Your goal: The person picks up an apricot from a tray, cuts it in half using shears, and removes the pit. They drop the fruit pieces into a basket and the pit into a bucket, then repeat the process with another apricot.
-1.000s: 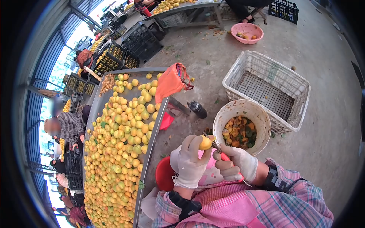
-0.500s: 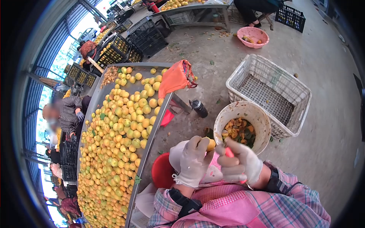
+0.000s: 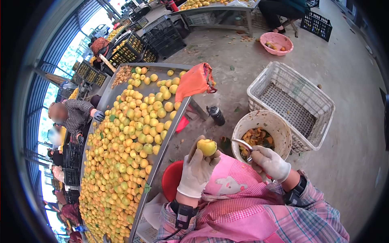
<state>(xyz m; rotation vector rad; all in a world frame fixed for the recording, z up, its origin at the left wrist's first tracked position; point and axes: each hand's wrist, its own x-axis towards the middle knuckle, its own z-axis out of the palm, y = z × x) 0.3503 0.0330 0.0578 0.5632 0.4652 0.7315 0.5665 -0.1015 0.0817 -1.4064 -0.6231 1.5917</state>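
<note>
In a white glove, my left hand [image 3: 196, 172] is closed around a yellow apricot [image 3: 207, 147] and holds it up above my pink checked apron [image 3: 243, 192]. My right hand [image 3: 270, 163], also gloved, grips a curved metal pitting knife [image 3: 243, 144], its bent tip pointing left over a bucket rim. The white bucket [image 3: 240, 123] stands just beyond that hand, with cut fruit pieces and dark scraps [image 3: 257, 139] inside. Blade and apricot are apart. Most of the knife's handle is hidden by my fingers.
A metal-edged table [image 3: 161, 160] heaped with apricots [image 3: 121, 162] runs along my left, an orange bag [image 3: 195, 83] on its corner. Beyond the bucket lies a white crate [image 3: 291, 97]. A black bottle [image 3: 216, 115] stands near the table leg. A co-worker [image 3: 77, 115] reaches over the far side.
My hands have moved apart. The left has turned up, showing the apricot; the right has swung so the knife's metal blade now shows. The view has shifted slightly.
</note>
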